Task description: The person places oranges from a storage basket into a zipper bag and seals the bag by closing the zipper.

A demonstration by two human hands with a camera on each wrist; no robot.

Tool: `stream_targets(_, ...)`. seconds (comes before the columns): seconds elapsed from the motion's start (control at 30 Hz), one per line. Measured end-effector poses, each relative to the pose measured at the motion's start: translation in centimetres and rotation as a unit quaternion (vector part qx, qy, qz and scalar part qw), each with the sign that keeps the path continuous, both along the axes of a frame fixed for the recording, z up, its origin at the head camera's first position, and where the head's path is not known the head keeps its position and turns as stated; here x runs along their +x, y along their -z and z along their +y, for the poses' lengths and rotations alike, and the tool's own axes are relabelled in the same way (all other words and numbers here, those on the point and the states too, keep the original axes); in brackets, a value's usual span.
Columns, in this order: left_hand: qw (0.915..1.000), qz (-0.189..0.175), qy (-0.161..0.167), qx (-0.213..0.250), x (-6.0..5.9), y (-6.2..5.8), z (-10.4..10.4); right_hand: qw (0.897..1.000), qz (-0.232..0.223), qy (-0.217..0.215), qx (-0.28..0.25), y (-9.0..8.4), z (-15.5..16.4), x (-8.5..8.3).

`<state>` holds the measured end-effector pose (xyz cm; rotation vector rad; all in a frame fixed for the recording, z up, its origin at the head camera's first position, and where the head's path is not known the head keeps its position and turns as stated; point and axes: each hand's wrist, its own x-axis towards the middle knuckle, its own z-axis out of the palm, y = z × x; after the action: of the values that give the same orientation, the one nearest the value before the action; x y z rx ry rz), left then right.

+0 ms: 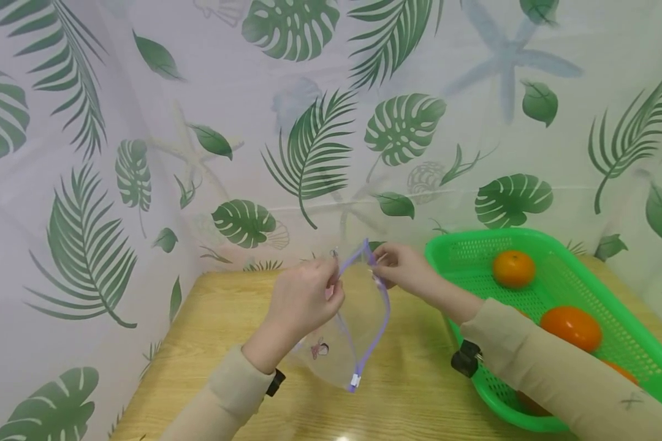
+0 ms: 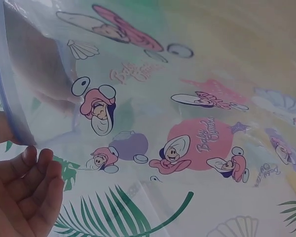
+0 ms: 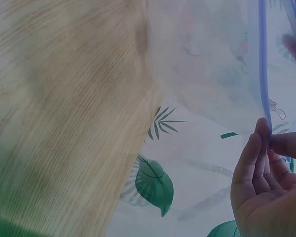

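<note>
A clear zip bag [image 1: 331, 358] with a purple zip edge and printed cartoon figures hangs above the table, its mouth spread apart. My left hand [image 1: 307, 298] pinches one side of the mouth near the top. On the other side, my right hand [image 1: 399, 264] pinches the purple edge between thumb and fingers. A white slider [image 1: 355, 380] sits at the lower end of the zip. Printed pink and purple figures cover the bag wall [image 2: 197, 143] in the left wrist view. The right wrist view shows fingertips [image 3: 262, 127] on the purple edge.
A green perforated basket [image 1: 452, 251] stands at the right of the wooden table [image 1: 198, 343]. It holds several orange fruits, among them one at the back [image 1: 513, 269] and a larger one [image 1: 571, 329]. A leaf-patterned sheet [image 1: 320, 73] hangs behind.
</note>
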<state>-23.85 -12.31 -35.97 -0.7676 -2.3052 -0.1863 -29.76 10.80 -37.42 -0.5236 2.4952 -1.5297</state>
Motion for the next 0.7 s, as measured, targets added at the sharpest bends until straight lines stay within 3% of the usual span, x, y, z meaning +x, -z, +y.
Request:
stream_targets(0.47,0.9994,-0.021,0.013,0.024,-0.6,-0.3,0.6,1.0,-0.006,-0.009,-0.006,0.3,-0.2,-0.9)
stream_targets(0.57,0.9999,-0.004,0.003,0.01,-0.8,-0.3,0.5,1.0,-0.007,-0.011,-0.01,0.3,-0.1,-1.0)
stream_targets(0.7,0.9976,0.044,-0.021,-0.05,-1.2,-0.2,0.4,1.0,-0.004,-0.019,-0.011,0.3,-0.1,-1.1)
